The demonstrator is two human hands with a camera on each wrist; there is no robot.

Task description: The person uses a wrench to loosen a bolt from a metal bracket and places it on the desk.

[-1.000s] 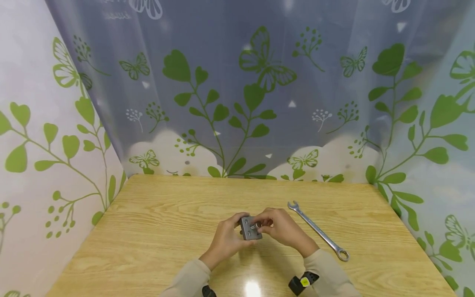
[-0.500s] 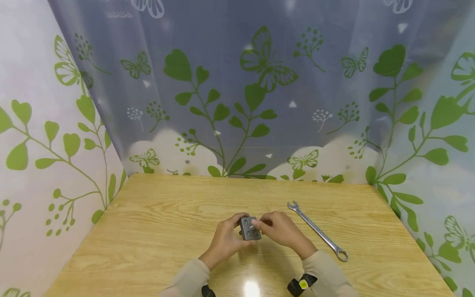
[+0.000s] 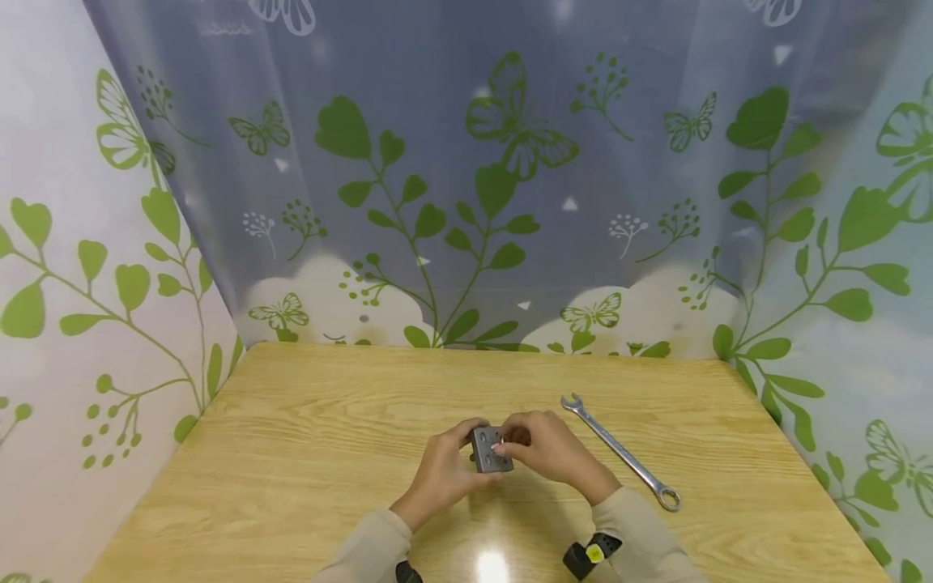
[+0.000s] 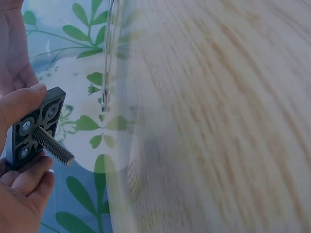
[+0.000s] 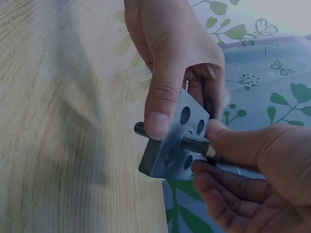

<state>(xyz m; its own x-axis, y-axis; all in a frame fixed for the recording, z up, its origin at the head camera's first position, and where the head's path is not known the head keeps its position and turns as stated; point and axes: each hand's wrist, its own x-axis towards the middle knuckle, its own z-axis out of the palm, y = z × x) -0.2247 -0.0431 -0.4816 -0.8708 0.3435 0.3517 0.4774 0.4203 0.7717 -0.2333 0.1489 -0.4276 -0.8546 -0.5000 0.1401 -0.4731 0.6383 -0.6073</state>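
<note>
My left hand [image 3: 437, 461] holds a small dark square plate [image 3: 488, 450] by its edges above the table. Round holes show near the plate's corners in the right wrist view. A threaded bolt [image 5: 195, 144] runs through the plate's middle; its long threaded end [image 4: 54, 147] sticks out of the ribbed back. On the front side my right hand [image 5: 262, 170] pinches the outer end of the bolt between thumb and fingers. That end is mostly hidden by the fingertips.
A combination wrench [image 3: 619, 449] lies slantwise on the wooden table [image 3: 350, 405], right of my right hand. Printed curtains [image 3: 408, 202] with leaves and butterflies stand at the table's back and sides. Both wrists wear dark straps.
The right thumb and fingers have shifted around the bolt's end, the thumb reaching over the plate and curling back. The left hand and plate stay nearly in place; the wrench lies still.
</note>
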